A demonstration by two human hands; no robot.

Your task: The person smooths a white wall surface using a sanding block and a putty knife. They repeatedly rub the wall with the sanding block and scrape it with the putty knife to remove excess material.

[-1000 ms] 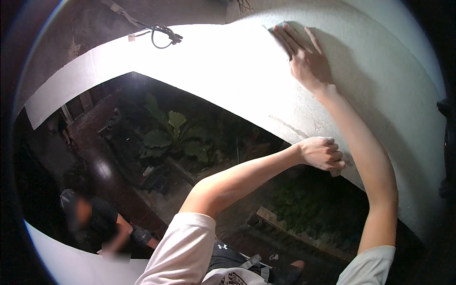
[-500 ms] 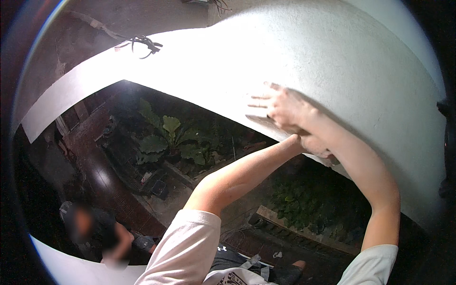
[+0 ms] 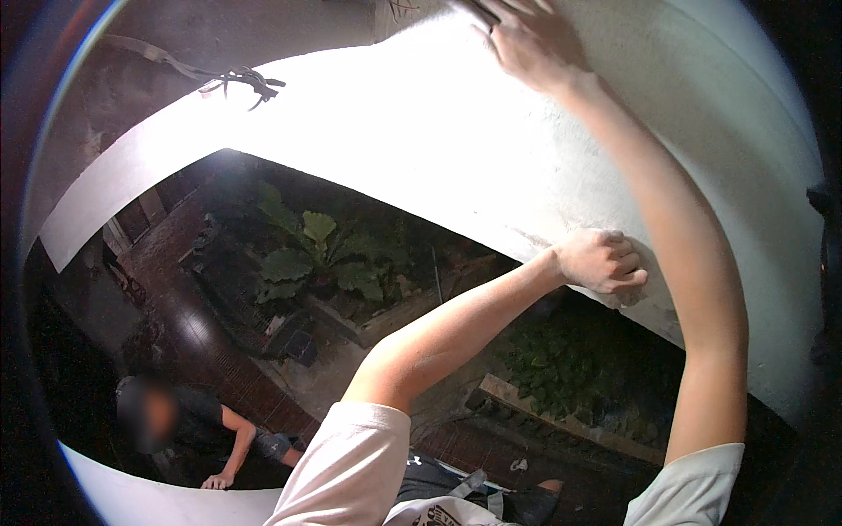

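Observation:
My left hand (image 3: 603,262) rests near the lower edge of a broad white curved surface (image 3: 421,114), fingers curled into a fist. Whatever that fist may hold is hidden. Higher up, my right hand (image 3: 535,48) reaches over the same surface at the top of the picture, its fingertips partly cut off and blurred. Beside its thumb runs a dark narrow strip (image 3: 478,13), seemingly held under the fingers; its kind cannot be made out. Around the left fist the white surface looks rough and smudged.
A bundle of dark cord (image 3: 252,83) lies on the surface's far left edge. Below are a large-leafed plant (image 3: 317,241), low greenery (image 3: 570,377) and a long ledge (image 3: 561,421). At lower left another person (image 3: 197,421) has a hand on a white curved edge (image 3: 175,495).
My right hand has moved up and away from above my left hand, uncovering the left fist, which stays nearly in place. The other person's arm has shifted slightly.

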